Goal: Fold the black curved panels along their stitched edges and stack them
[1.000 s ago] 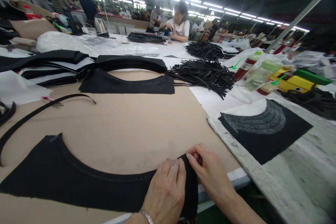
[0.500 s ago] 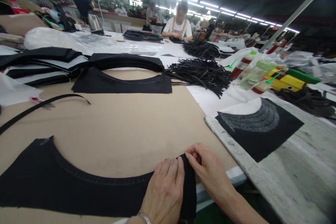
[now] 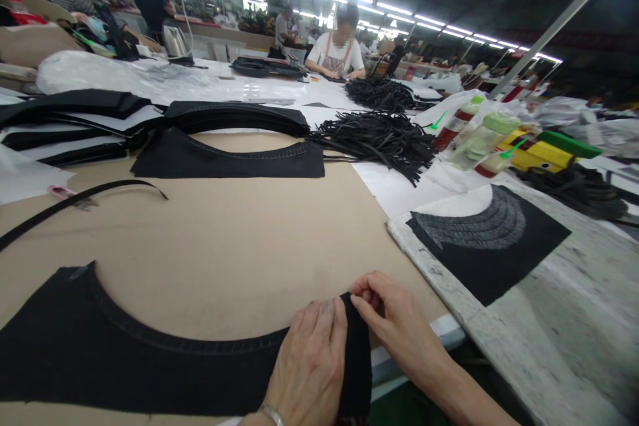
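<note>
A black fabric piece with a curved cut-out lies along the near edge of the tan board. Its curved edge carries a row of pale stitch-like marks. My left hand rests flat on the piece near its right end, fingers extended side by side. At the upper right corner, my right hand pinches the fabric edge between thumb and forefinger, its other fingers curled. The two hands are close together but apart.
Stacked black curved pieces lie behind, beside a heap of black strips. A black strip and pink-handled snips are at left. On the right, a stained slab bears a glue-streaked black piece. Bottles stand beyond; a co-worker sits opposite.
The view has shifted slightly. My hands keep the same hold on the black fabric piece, with little visible movement. The co-worker's hands opposite have moved a little.
</note>
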A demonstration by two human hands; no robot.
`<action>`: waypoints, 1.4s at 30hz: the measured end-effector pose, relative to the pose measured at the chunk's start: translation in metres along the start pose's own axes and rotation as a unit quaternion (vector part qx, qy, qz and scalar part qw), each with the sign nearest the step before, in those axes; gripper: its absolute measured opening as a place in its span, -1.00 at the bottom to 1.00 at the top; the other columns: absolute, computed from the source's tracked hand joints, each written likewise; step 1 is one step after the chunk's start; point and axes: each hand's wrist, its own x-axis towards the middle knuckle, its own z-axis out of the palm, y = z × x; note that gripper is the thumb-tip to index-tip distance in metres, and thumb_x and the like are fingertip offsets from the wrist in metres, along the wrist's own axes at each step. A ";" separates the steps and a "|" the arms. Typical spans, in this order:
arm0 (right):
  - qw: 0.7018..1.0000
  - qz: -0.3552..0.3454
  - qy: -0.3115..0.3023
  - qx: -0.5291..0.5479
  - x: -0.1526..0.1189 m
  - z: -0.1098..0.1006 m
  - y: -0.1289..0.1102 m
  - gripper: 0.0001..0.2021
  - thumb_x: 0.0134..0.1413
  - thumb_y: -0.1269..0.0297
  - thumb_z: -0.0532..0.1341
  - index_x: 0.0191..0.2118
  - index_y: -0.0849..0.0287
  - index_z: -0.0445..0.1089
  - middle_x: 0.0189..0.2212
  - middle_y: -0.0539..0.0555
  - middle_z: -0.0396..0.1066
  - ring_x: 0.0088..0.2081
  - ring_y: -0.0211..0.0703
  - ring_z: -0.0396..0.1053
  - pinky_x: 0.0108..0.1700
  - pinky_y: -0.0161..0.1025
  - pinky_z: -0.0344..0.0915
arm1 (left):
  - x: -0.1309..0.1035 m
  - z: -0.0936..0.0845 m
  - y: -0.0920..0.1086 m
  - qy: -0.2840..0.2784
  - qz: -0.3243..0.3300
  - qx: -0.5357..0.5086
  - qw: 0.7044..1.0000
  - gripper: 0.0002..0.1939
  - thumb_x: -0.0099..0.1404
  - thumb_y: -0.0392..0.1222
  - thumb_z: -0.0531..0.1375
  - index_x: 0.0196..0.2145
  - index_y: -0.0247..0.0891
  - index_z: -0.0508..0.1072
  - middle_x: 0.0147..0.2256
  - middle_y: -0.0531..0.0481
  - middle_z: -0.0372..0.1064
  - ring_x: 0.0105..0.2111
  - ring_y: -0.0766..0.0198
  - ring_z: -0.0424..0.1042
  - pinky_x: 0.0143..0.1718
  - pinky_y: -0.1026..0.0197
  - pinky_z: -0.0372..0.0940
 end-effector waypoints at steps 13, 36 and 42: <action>0.999 0.006 0.008 -0.052 0.004 0.002 -0.002 -0.89 0.05 0.37 0.09 -0.43 0.12 0.33 -0.52 -0.04 0.30 -0.46 -0.23 0.26 -0.39 -0.28 0.14 | 0.000 0.000 0.001 -0.010 -0.009 -0.016 1.000 -0.46 0.16 -0.45 -0.04 0.12 -0.46 0.24 -0.04 -0.20 0.35 -0.03 0.09 0.31 0.01 0.11 0.25; 0.998 0.020 0.036 -0.057 0.009 0.007 -0.003 -0.84 0.00 0.31 0.16 -0.22 0.11 0.28 -0.35 0.01 0.31 -0.27 -0.10 0.27 -0.20 -0.14 0.15 | 0.000 -0.004 0.005 0.037 -0.009 -0.010 0.999 -0.49 0.14 -0.47 -0.04 0.07 -0.47 0.31 -0.08 -0.17 0.39 -0.04 0.14 0.32 0.01 0.16 0.24; 0.999 -0.034 0.029 -0.021 0.014 0.000 0.006 -0.82 0.17 0.37 -0.03 -0.22 0.12 0.30 -0.29 0.05 0.33 -0.25 -0.15 0.30 -0.17 -0.16 0.18 | -0.001 0.000 0.004 0.016 -0.010 -0.014 1.000 -0.47 0.14 -0.49 -0.04 0.09 -0.45 0.29 -0.05 -0.21 0.37 -0.02 0.13 0.31 0.01 0.13 0.25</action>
